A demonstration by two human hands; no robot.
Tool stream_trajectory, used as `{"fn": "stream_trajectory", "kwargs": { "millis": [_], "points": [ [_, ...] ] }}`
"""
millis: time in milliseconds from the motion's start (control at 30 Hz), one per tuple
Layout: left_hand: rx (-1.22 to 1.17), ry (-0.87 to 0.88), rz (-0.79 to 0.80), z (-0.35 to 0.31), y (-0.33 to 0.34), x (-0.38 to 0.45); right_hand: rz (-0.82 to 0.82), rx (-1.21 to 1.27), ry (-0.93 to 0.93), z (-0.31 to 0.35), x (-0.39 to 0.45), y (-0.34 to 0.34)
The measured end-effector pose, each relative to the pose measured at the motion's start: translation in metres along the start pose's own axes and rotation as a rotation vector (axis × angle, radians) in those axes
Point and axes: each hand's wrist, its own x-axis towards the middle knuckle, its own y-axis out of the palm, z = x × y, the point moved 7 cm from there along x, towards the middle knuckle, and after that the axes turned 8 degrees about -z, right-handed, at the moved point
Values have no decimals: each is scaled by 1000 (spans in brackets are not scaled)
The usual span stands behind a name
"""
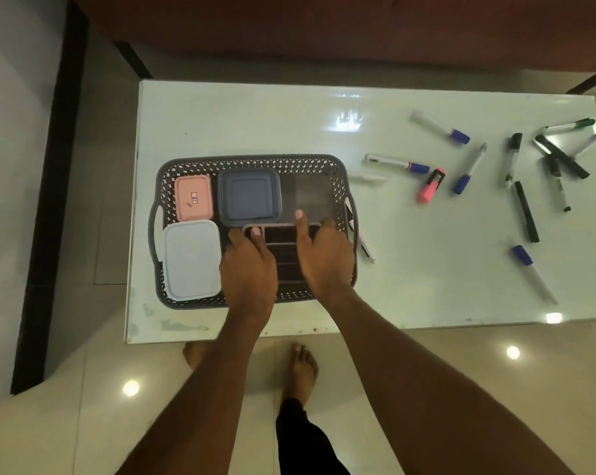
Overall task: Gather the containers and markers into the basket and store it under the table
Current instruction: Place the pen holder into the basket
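a: what's on the table (221, 114)?

b: a pale glass-topped table seen from above. toward its left end sits a dark grey woven-look basket (252, 162) with a handle at each short side. inside, a pink container (193, 202) lies at the far left, a dark blue container (249, 196) just beside it on the right, and a white container (191, 259) fills the near left corner.

a: and the hands?

b: both reach into the near right part of the basket. the left hand (248, 269) and the right hand (325, 258) rest on either side of a dark brown ridged container (284, 248), fingers spread over its rim, thumbs pointing away from the person. they touch it, but i cannot tell whether they are gripping it or only pressing on it.

a: where are the markers?

b: out on the tabletop, none in the basket. a pink highlighter (431, 185) lies right of the basket, blue-capped markers (397, 163) near it, and black and green markers (526, 211) are scattered toward the right end. one marker (360, 238) lies against the basket's right handle.

a: anything else?

b: bare feet (300, 371) on a glossy tiled floor (49, 423) below the table edge.
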Motion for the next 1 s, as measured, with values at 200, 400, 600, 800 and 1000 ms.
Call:
{"fn": "stream_trajectory", "kwargs": {
  "millis": [200,400,600,800,1000],
  "points": [
    [-54,-9,-76,11,2,5,-9,-3,-28,8,-7,12],
    [-70,11,-152,15,2,2,-3,-13,-46,10,-9,14],
    [-74,1,-203,17,3,0,-27,-34,-49,10,-7,16],
    [-103,-9,-159,18,2,1,-30,-50,-64,10,-5,16],
    [-160,45,-102,15,-3,-1,-47,-71,-65,15,-6,13]
  ]
}}
